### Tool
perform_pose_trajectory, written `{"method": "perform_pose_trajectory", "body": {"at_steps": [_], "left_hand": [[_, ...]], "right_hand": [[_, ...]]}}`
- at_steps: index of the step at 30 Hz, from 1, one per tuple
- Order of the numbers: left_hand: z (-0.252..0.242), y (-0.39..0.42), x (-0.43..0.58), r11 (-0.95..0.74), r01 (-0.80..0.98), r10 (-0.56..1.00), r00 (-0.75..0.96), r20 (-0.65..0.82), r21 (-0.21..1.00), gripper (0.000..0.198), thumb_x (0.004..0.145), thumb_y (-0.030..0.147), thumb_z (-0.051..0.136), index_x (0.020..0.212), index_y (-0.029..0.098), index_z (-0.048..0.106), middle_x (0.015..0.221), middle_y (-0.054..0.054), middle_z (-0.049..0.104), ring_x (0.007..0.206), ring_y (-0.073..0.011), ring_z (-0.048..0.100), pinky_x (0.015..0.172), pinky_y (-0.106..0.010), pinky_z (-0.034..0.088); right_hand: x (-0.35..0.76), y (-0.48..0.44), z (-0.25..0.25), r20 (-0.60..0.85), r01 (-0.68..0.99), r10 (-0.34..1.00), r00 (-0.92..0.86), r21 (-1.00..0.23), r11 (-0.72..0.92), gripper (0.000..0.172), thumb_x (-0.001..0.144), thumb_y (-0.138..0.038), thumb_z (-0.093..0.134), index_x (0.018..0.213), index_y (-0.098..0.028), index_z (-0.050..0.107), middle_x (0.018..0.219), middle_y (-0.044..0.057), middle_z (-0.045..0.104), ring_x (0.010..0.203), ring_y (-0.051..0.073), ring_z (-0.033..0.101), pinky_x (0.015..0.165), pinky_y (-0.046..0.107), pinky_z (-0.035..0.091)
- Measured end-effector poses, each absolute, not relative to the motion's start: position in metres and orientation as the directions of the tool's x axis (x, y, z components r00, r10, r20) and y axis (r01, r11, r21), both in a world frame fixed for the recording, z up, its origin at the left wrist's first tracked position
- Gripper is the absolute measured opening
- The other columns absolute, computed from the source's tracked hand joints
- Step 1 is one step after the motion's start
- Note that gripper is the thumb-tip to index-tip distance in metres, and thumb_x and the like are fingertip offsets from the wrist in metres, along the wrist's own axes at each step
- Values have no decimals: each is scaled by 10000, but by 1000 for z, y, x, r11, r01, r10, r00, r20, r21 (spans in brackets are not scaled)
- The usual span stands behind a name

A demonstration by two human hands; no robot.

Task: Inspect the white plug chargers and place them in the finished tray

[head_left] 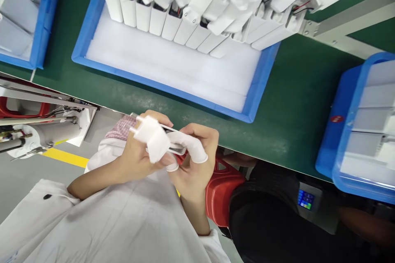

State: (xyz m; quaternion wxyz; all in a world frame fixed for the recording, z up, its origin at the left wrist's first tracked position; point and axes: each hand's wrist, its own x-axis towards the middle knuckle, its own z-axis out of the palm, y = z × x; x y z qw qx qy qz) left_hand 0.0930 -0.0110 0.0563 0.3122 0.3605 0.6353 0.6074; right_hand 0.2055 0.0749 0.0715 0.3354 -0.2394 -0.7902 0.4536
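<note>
A white power adapter (153,139) with a two-pin plug end is held between my hands, just off the front edge of the bench. My left hand (135,152) is closed round its body, the plug end tilted outward to the left. White finger cots cover the forefinger and another fingertip of my right hand (197,164), which is also closed on the adapter at its open side. A dark gap shows between the plug end and the housing. The lower part of the housing is hidden by my fingers.
A blue tray (165,84) lined with white foam holds several upright adapters (175,20) with loose plug ends. Another blue tray (46,20) stands at left, a blue bin (339,131) at right. A metal bracket (336,28), a red stool (219,193) and a black-clad person (265,213) are nearby.
</note>
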Motion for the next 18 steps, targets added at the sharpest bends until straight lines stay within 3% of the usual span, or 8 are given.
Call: {"method": "perform_pose_trajectory", "body": {"at_steps": [2,5,8,10,12,15,18], "left_hand": [[62,-9,87,18,-68,872,-487,-48,998,549,838,626,659,1215,239,560,1156,-89,620,1084,-271,613,940,-415,506],[65,-11,79,104,-320,933,-295,-204,942,672,838,489,735,1410,282,450,1339,-104,575,1185,-275,599,954,-367,511],[64,-14,76,88,-430,959,-207,-193,898,713,863,395,734,1476,333,375,1362,-95,576,1147,-251,628,900,-322,535],[62,-15,77,58,-396,962,-223,-157,917,703,886,331,714,1488,350,351,1307,-83,612,1096,-221,646,854,-288,547],[60,-14,77,54,-281,954,-269,-132,958,686,896,289,698,1487,350,355,1263,-72,630,1038,-193,659,808,-258,553],[58,-10,74,103,-27,931,-349,-106,994,618,907,237,655,1466,321,405,1289,-78,617,1066,-204,648,825,-274,556],[57,-2,65,132,164,915,-399,-57,978,631,908,213,616,1487,279,375,1397,-102,554,1199,-256,593,967,-357,521]], "right_hand": [[208,80,67,241,45,711,-661,-933,358,405,839,-208,710,1211,-295,576,1096,30,548,935,178,590,763,327,530],[209,85,63,150,-8,735,-661,-981,193,482,789,-220,773,1222,-295,575,1100,37,607,924,195,617,776,358,539],[208,87,65,160,-110,784,-600,-987,117,180,817,-206,735,955,-253,629,989,16,662,853,183,640,698,320,541],[209,89,66,207,-140,822,-531,-978,155,114,868,-170,655,794,-229,592,856,-9,673,730,156,630,671,310,534],[210,92,68,282,-104,819,-500,-958,266,215,937,-173,550,730,-219,585,771,-11,662,687,154,622,740,354,543],[211,96,74,417,-30,729,-542,-877,479,153,958,-330,559,949,-228,672,982,59,684,913,233,666,843,438,547],[205,98,78,468,89,627,-623,-754,651,443,828,-381,749,1222,-235,607,1180,98,644,1075,283,638,871,450,559]]}}
